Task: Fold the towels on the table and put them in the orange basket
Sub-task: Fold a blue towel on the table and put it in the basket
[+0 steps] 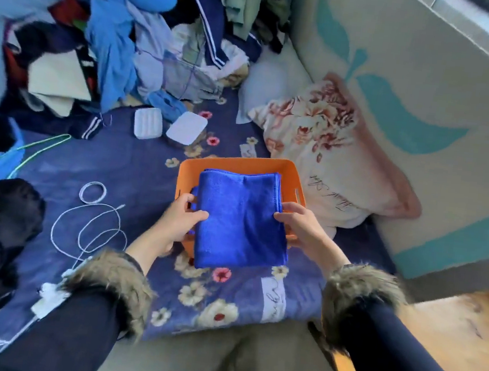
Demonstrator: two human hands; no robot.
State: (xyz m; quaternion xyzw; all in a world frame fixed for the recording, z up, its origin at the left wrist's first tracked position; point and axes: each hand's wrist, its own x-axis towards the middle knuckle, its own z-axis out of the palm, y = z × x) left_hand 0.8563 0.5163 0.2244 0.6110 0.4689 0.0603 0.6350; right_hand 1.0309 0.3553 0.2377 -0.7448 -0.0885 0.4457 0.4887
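Both hands [181, 224] [299, 225] hold blue towel [240, 224] over orange basket [233, 162] beside floral pillow [327, 140].

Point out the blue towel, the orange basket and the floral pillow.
blue towel [241, 218]: head view, middle of the folded top face.
orange basket [233, 161]: head view, far rim.
floral pillow [322, 133]: head view, flower print near its middle.

Folded blue towel [241, 218] half over orange basket [233, 161]
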